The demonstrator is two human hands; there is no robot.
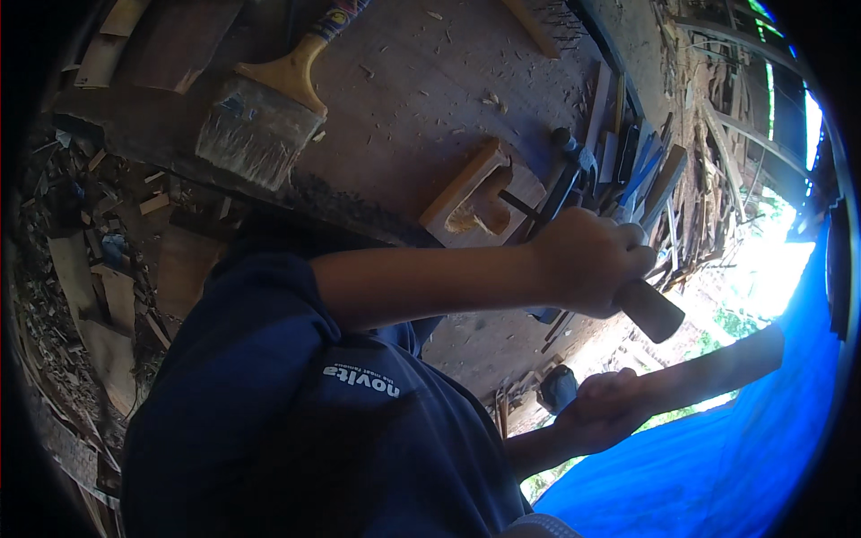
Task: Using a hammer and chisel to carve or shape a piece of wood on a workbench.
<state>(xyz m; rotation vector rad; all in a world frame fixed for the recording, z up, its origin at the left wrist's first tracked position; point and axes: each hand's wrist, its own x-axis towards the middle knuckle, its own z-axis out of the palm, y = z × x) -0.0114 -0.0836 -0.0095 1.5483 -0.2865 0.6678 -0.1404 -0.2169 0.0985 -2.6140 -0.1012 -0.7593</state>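
Observation:
My left hand (592, 260) is closed round the wooden handle (653, 312) of a chisel. From the other side of that fist, its thin dark shank (518, 204) reaches into the hollow of a carved wood block (466, 211) on the worktable. Lower right, my right hand (610, 408) grips a thick, club-like length of wood (713, 372), raised apart from the chisel handle. Just beyond the left fist lies a hammer (565, 148), its handle partly hidden by the hand.
A wide paint brush (260, 125) lies on the worktable (404, 99) among wood shavings. Several tools and strips (650, 170) crowd its right side. Wood scraps (103, 269) litter the ground at left. A blue sheet (691, 466) hangs at right; a dark object (558, 387) is beside my right hand.

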